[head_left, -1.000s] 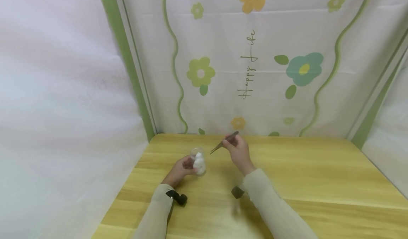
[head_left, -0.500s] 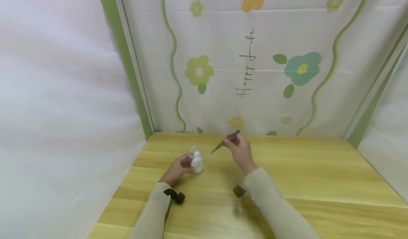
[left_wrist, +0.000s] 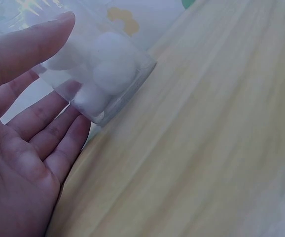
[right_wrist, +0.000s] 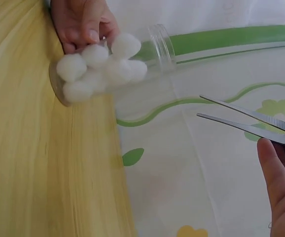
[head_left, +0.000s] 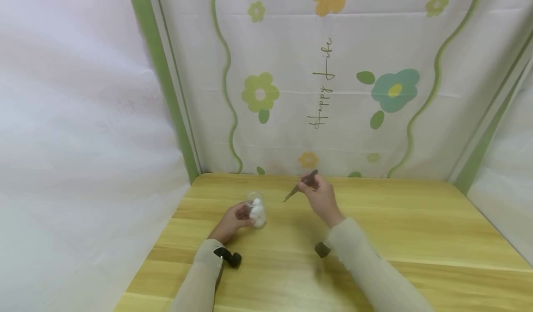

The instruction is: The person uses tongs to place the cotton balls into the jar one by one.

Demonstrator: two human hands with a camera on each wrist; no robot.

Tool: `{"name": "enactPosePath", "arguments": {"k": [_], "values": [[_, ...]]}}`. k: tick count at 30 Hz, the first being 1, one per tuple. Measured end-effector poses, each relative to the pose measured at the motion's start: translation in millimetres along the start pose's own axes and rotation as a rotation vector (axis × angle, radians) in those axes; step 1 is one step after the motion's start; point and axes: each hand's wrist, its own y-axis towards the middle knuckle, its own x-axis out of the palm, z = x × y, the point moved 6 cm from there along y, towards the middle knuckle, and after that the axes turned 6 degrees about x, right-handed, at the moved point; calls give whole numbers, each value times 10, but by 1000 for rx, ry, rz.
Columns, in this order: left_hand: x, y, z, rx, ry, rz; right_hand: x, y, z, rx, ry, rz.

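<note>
A clear lidless jar [head_left: 258, 214] with several white cotton balls [right_wrist: 103, 71] inside stands on the table in the left-middle of the head view. My left hand [head_left: 231, 221] holds it from the left side, the thumb [left_wrist: 34, 47] along the near wall. My right hand [head_left: 322, 200] pinches metal tweezers [head_left: 300, 187] between thumb and fingers, up and to the right of the jar. In the right wrist view the tweezers' two tips are spread apart with nothing between them. They point toward the jar's mouth but do not touch it.
The wooden table [head_left: 416, 228] runs back to a hanging flowered curtain [head_left: 287, 131]. White cloth [head_left: 91, 140] hangs along the left side, and another hangs on the right. Black camera mounts [head_left: 228, 257] sit at the wrists, near the tabletop.
My right hand and the tweezers have shifted slightly to the right, away from the jar. The left hand keeps its hold on the jar in nearly the same place.
</note>
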Motion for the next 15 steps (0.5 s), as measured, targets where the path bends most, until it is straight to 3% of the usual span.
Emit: {"name": "enactPosePath", "arguments": {"k": [15], "values": [[6,-6,3,14,-25,3,-163,11,-27,-46,-128,-39]]}}
